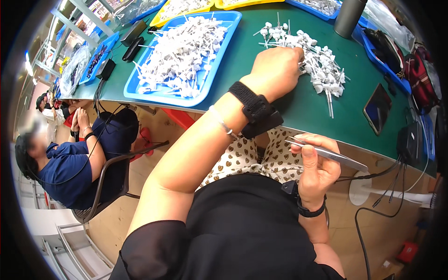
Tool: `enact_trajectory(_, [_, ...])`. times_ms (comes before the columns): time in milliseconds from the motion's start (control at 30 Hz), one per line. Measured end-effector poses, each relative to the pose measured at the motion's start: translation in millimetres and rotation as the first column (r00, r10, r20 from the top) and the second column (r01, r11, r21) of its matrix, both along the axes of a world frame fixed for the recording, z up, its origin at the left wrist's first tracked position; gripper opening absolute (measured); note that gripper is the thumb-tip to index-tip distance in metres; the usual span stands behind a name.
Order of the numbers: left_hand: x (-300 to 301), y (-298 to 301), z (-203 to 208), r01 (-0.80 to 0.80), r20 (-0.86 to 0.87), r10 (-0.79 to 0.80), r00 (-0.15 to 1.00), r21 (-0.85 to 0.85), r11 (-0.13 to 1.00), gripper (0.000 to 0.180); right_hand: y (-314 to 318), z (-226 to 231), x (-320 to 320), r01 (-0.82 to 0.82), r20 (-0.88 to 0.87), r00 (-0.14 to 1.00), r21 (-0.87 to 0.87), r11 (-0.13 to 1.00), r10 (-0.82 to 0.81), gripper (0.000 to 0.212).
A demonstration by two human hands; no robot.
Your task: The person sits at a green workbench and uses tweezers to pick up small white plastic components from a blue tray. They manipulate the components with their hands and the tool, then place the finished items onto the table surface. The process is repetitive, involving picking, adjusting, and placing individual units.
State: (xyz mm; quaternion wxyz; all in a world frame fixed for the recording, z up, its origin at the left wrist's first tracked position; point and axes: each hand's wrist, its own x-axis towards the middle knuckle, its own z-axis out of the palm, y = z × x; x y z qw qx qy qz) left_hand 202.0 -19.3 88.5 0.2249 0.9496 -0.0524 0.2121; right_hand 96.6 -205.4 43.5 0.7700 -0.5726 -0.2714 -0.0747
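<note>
A loose pile of small white plastic parts with thin stems (329, 74) lies on the green table. My left hand (277, 70) is at the left side of this pile, its fingers bent together against the parts. The fingertips are partly hidden, so what they pinch cannot be made out. Over my lap, just off the table's front edge, my right hand (319, 168) holds a pair of metal tweezers (343, 160). The tweezers' tips point left, slightly apart, with nothing visible between them.
A blue tray (205, 95) heaped with similar white parts stands left of the pile; yellow trays (186, 10) are behind it. A dark bottle (350, 17), a phone (377, 108) and a black box with cables (410, 142) are at right. A person (70, 163) sits at left.
</note>
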Motion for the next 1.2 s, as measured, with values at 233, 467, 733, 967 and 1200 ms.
enact_trajectory(233, [-67, 15, 17, 0.127, 0.041, -0.128, 0.991, -0.597, 0.792, 0.019, 1, 2, -1, -0.009, -0.066, 0.998, 0.034, 0.999, 0.011, 0.015])
enact_trajectory(467, [-173, 3, -2, -0.063, -0.178, -0.272, 0.946, -0.922, 0.383, 0.021, 7, 3, -3, -0.204, -0.210, 0.946, 0.207, 0.957, 0.247, 0.023])
enact_trajectory(733, [-192, -4, -48, -0.163, -0.180, -0.418, 0.890, -0.984, 0.075, 0.023, 15, -16, -10, -0.258, -0.295, 0.908, 0.166, 0.952, 0.298, 0.018])
enact_trajectory(967, [-196, 8, -73, -0.196, -0.251, -0.424, 0.870, -0.966, 0.170, 0.033, 21, -23, -14, -0.278, -0.371, 0.883, 0.082, 0.957, 0.288, 0.016])
enact_trajectory(1200, [-197, 3, -83, -0.224, -0.278, -0.237, 0.931, -0.947, 0.229, 0.025, 28, -28, -21, -0.186, -0.277, 0.952, -0.190, 0.964, 0.129, 0.012])
